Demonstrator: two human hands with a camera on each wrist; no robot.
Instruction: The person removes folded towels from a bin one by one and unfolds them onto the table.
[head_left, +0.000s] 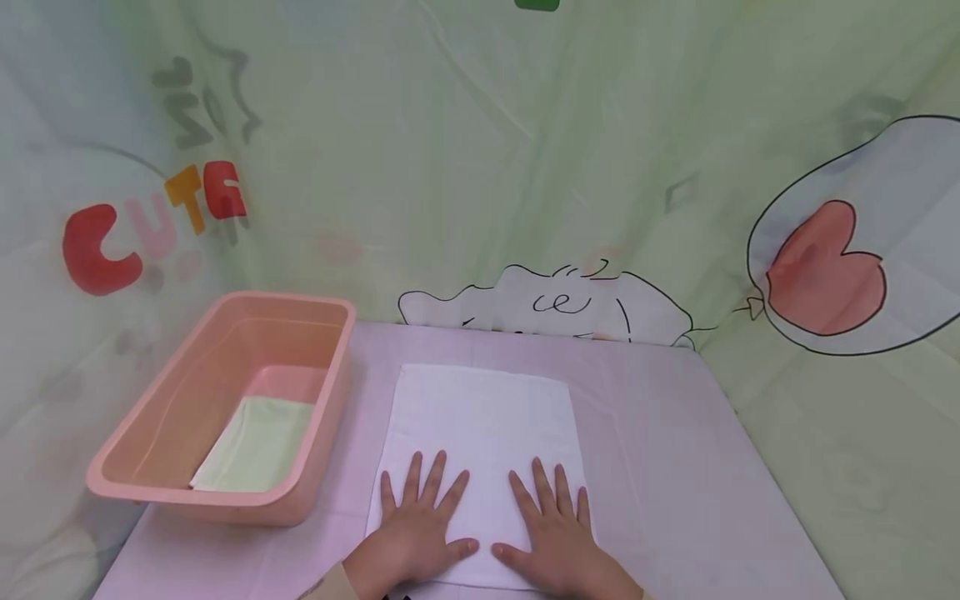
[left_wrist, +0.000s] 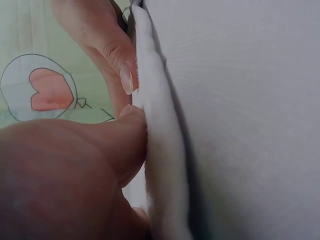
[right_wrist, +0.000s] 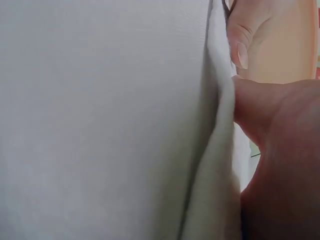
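Observation:
A white cloth (head_left: 487,417) lies spread on the table in the head view, its near edge close to the wrists. On its lower left part rests my left hand (head_left: 420,525), palm down with fingers spread. My right hand (head_left: 555,533) rests likewise on the lower right part, the two thumbs pointing at each other with a small gap between. In the left wrist view the thumb (left_wrist: 127,125) lies on the cloth near its thick soft edge (left_wrist: 160,125). The right wrist view shows the other thumb (right_wrist: 255,100) against the same cloth (right_wrist: 220,100).
To the left stands a pink plastic basin (head_left: 330,408) with a folded pale cloth (head_left: 258,446) inside. A light pink cover lies over the table (head_left: 660,467). Printed curtains (head_left: 450,167) hang around the back and sides, close to the table's edges.

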